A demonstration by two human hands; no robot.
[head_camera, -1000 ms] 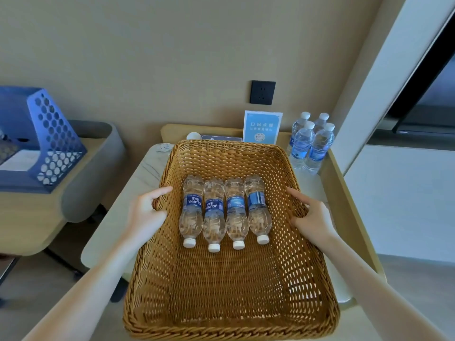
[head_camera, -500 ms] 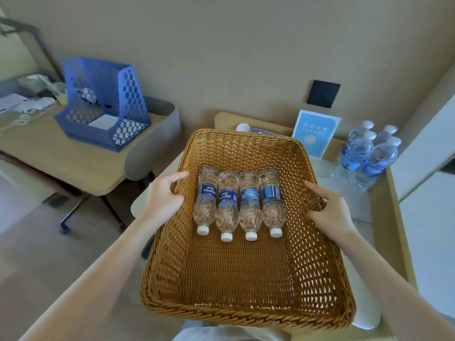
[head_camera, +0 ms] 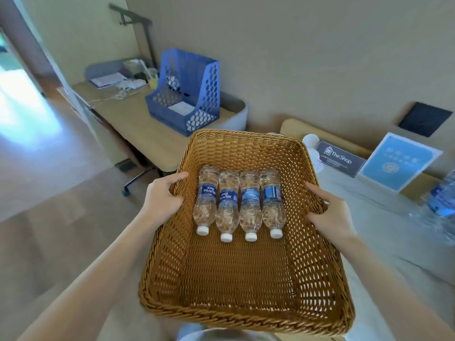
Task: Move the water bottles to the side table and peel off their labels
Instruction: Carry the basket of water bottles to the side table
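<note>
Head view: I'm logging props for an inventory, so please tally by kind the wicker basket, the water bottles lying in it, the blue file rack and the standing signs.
Wicker basket: 1
Water bottles in it: 4
Blue file rack: 1
Standing signs: 2
Total: 8

1. The left forearm (head_camera: 81,274) is bare and comes in from the lower left corner, angled up and to the right.
2. The left hand (head_camera: 163,200) grips the left wall of the basket (head_camera: 246,313). One finger (head_camera: 176,176) lies stretched along the rim, and another digit presses the inner face of the wall.
3. The right forearm (head_camera: 394,286) is bare too and comes in from the lower right corner, angled up and to the left.
4. The right hand (head_camera: 330,212) grips the right wall, directly across from the left. One finger (head_camera: 316,190) is stretched along the rim, and its thumb is hooked over the inside.
5. Both wrists are straight, with the backs of the hands facing up.
</note>
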